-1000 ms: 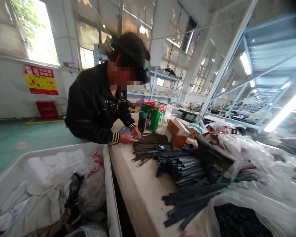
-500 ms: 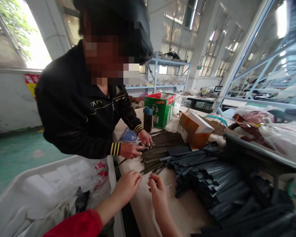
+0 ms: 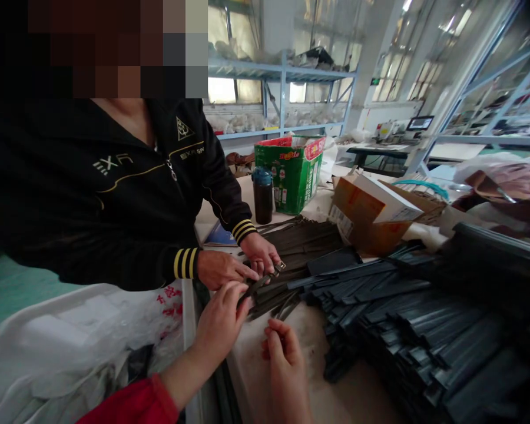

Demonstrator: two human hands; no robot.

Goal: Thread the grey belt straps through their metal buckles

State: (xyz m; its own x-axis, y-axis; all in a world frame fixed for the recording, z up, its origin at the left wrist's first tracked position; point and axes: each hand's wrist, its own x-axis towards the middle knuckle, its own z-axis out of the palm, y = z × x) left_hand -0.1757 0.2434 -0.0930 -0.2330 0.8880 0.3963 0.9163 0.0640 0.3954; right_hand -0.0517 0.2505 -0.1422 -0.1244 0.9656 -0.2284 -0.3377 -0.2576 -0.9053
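where the dark strap (image 3: 262, 282) arched above the table (image 3: 307, 347), the left hand (image 3: 218, 315) seemed to pinch its near end between thumb and fingers, while the co-worker's hands (image 3: 223, 270) had the part by the buckle (image 3: 282, 265); that shared hold was probably why it stood clear of the brown straps (image 3: 311, 242). the right hand (image 3: 288, 362) hung just beside, fingers curled, close enough, it appeared, to support the strap; whether it grasped anything could not be told, since the curled fingers hid the palm. the brown straps lay roughly alongside one another and the black strips (image 3: 401, 335) were heaped nearer the camera, presumably to keep the two sorts apart.

the tip of the dark strap vanished inside the left hand. a sleeve (image 3: 227, 203) partly covered the blue booklet (image 3: 221, 235), the black strips sank into shadow toward the right edge, and the green box (image 3: 287, 174) hid whatever it contained.
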